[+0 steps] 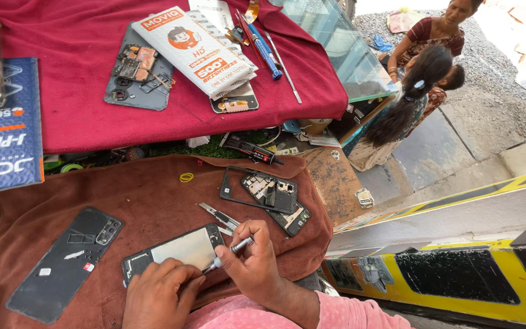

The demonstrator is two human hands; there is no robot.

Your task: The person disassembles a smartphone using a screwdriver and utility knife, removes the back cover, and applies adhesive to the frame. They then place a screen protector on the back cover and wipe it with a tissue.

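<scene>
Nearest: left hand [156, 295] pressed flat on the opened phone [175, 253], fingers spread along its lower edge, apparently to steady it. Right hand [252, 263] closed around a small screwdriver [229, 251], tip down at the phone's right edge. Phone lying flat on the brown cloth [153, 201] over the surface. Left of it, a black back cover [65, 263], set aside. Just beyond, tweezers [219, 216]; farther, a phone frame [260, 190]. Farthest, red cloth [80, 79] with spare parts.

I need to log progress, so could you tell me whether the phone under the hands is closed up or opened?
Opened: the phone shows a bare metal plate inside its frame.
</scene>
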